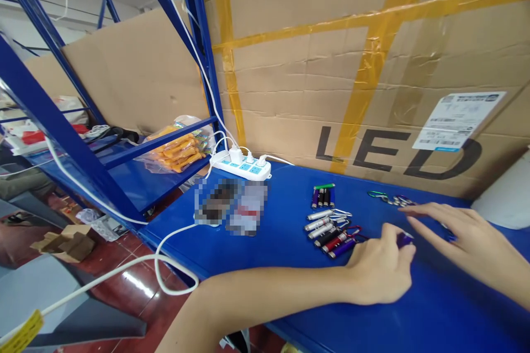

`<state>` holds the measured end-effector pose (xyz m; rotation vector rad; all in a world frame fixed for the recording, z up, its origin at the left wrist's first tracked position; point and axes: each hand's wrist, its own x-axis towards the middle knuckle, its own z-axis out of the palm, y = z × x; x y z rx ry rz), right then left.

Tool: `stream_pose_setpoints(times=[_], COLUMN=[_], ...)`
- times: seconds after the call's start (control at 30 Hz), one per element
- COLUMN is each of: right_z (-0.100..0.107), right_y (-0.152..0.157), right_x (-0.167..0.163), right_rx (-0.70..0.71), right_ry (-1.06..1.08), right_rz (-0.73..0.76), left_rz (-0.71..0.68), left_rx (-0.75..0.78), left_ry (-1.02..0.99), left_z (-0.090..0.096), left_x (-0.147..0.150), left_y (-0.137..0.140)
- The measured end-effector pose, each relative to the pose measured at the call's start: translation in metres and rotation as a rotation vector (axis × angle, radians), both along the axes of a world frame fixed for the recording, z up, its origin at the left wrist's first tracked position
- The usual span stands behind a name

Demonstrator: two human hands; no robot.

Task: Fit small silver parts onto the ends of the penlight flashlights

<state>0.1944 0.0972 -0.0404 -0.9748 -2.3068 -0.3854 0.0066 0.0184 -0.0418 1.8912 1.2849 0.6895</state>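
The left hand (383,273) is pinching a purple piece (404,239) over the bench (271,248); the right hand (474,231), fingers parted, is reaching beside the carabiner clips (399,200). If sweeping back low, the left could be scattering the neighbouring keychain torches (326,236).

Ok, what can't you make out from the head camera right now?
All in the head view:
Purple piece: largely covered by the left hand.
Blue-and-silver item: mostly behind the right hand; held or resting, unclear.
Two flat items: details lost to pixelation.
Box label: print too small to read.
White object: cut off by the right edge.
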Motion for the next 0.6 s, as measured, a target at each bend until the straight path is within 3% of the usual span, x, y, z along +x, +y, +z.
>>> stream_pose_setpoints(times=[0.13,0.23,0.6], right_z=[-0.006,-0.003,-0.017], right_y=[0.014,0.014,0.009], right_x=[0.038,0.053,0.061], right_rx=[-0.260,-0.146,-0.097], right_ry=[0.038,-0.083,-0.147], right_rz=[-0.171,-0.326,-0.421], left_rz=[0.019,0.031,-0.016], left_rx=[0.000,0.023,0.085], left_ry=[-0.065,-0.118,-0.204], left_z=[-0.003,-0.008,-0.012], left_x=[-0.001,0.002,0.009], left_y=[0.002,0.004,0.008])
